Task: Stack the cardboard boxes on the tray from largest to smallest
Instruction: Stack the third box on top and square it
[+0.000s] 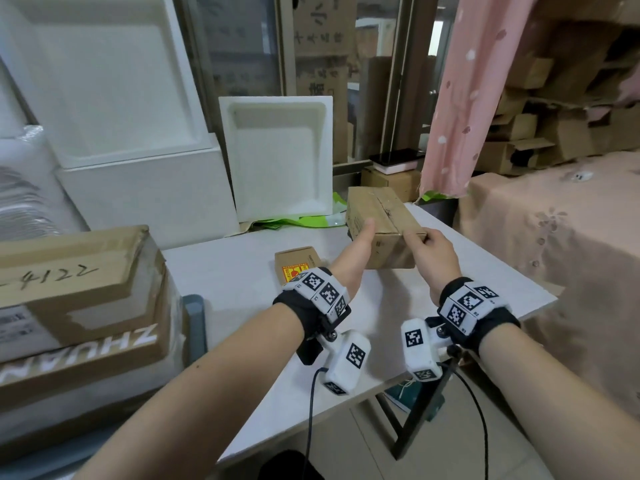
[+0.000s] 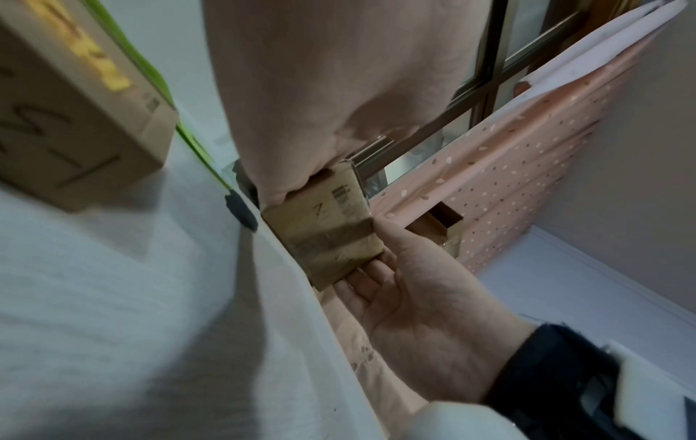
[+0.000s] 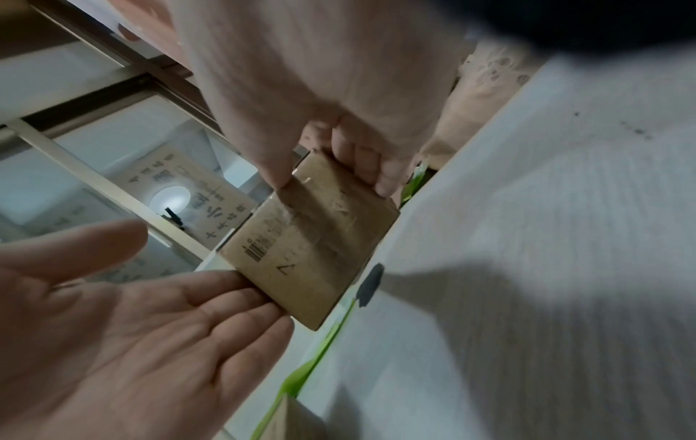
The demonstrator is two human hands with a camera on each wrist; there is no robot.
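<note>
A medium brown cardboard box with a taped seam is at the far right of the white table. My left hand lies flat against its left side, fingers straight and thumb up. My right hand pinches the box's near right corner between thumb and fingers. I cannot tell if the box is lifted. A small flat box with a red and yellow label lies on the table just left of my left wrist.
A big cardboard box marked 4122 stands at the left. White foam boxes and a white foam tray lean at the back. A pink curtain hangs at the right, over a pink-covered surface.
</note>
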